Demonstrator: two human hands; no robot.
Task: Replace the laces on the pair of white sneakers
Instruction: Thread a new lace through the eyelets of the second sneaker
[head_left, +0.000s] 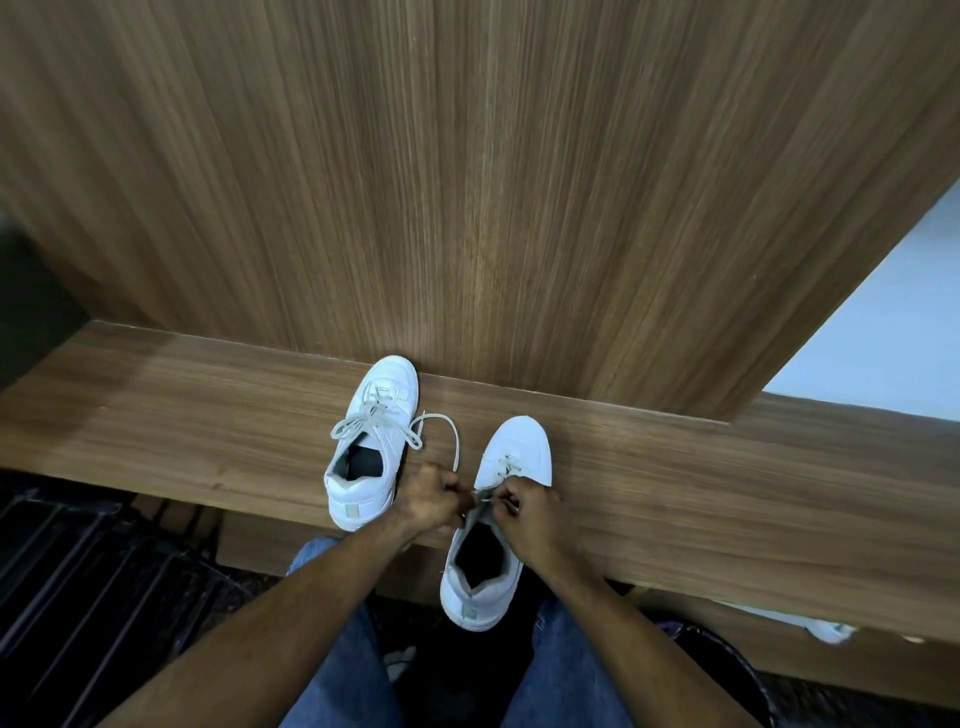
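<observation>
Two white sneakers stand on a wooden bench (182, 415), toes pointing away from me. The left sneaker (371, 441) is laced, with its bow tied over the tongue. The right sneaker (498, 519) hangs partly over the bench's front edge, laced only at its lower eyelets. My left hand (428, 499) grips a white lace (451, 431) that loops up and left over the bench. My right hand (524, 512) pinches the other lace end at the right sneaker's upper eyelets. The fingertips of both hands are partly hidden.
A tall wooden panel (467, 182) rises right behind the bench. My jeans-clad knees (343, 649) sit below the front edge. A dark slatted rack (93, 587) lies at the lower left, and a white object (831, 631) shows under the bench at right.
</observation>
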